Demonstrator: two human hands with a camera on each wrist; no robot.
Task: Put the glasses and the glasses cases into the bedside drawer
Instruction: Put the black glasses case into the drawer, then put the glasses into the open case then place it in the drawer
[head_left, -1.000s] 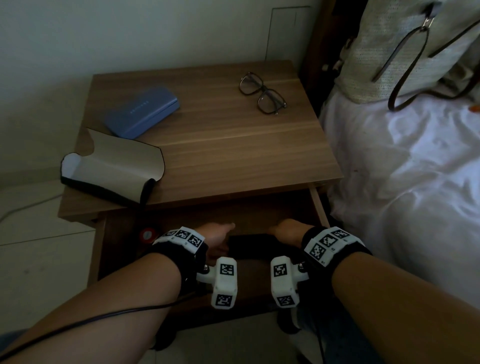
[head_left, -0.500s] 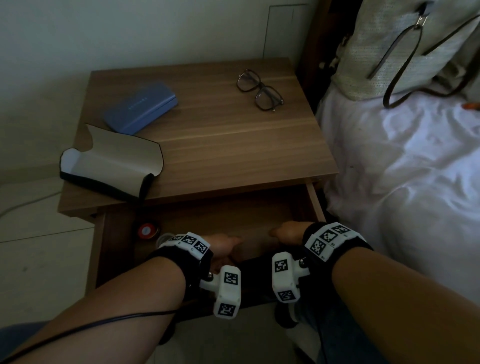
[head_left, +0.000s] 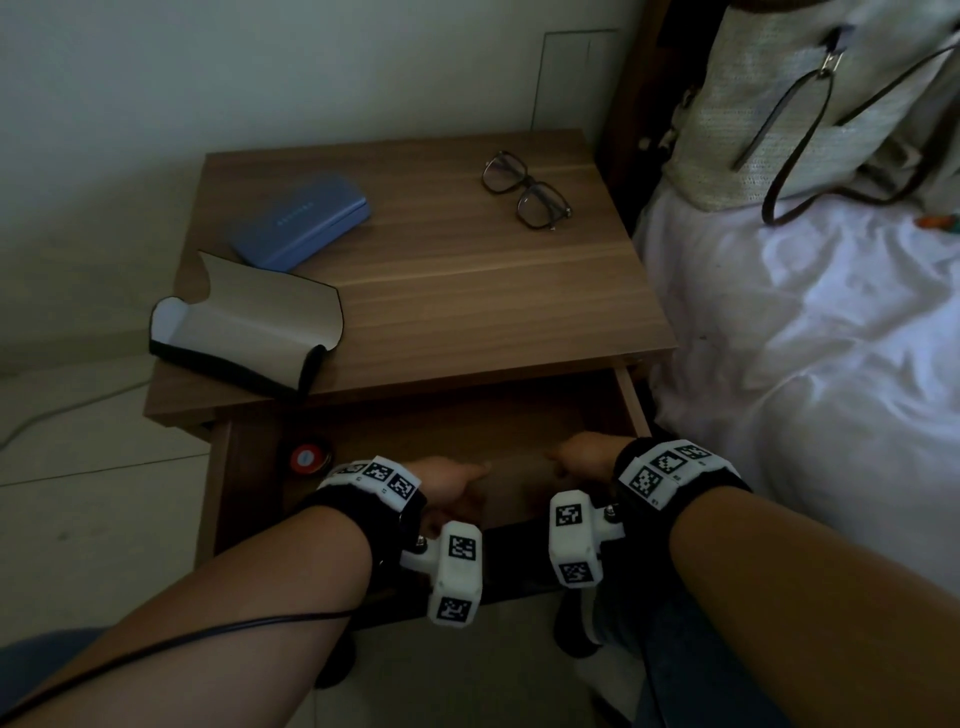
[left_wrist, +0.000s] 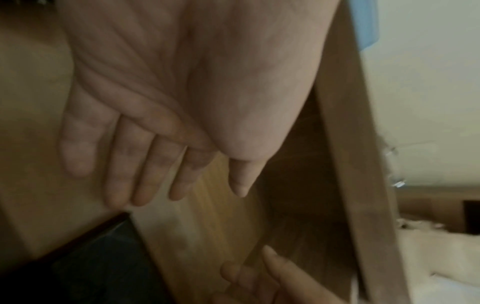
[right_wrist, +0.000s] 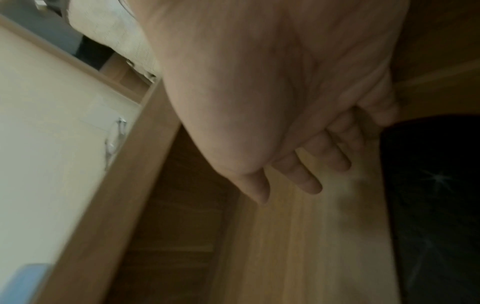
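Dark-framed glasses (head_left: 525, 189) lie unfolded at the back right of the bedside table top (head_left: 467, 301). A shut blue case (head_left: 301, 221) lies at the back left. In front of it, an open black case with a pale lining (head_left: 244, 332) overhangs the left front corner. Below the top, the drawer (head_left: 631, 395) stands pulled out. My left hand (head_left: 452, 483) (left_wrist: 207, 195) and right hand (head_left: 582, 457) (right_wrist: 287, 194) rest side by side on its front panel. The fingers lie straight down the panel's outer face and the thumbs point over its top edge.
A small round red-topped thing (head_left: 306, 457) sits in the drawer's left part. A bed with a white sheet (head_left: 805, 364) presses against the table's right side, with a woven bag (head_left: 779, 104) on it. The wall runs behind, and pale floor (head_left: 78, 467) lies to the left.
Both hands have drawn the drawer out toward me over the last second, showing more of its inside. Its travel has nearly stopped in the last half second.
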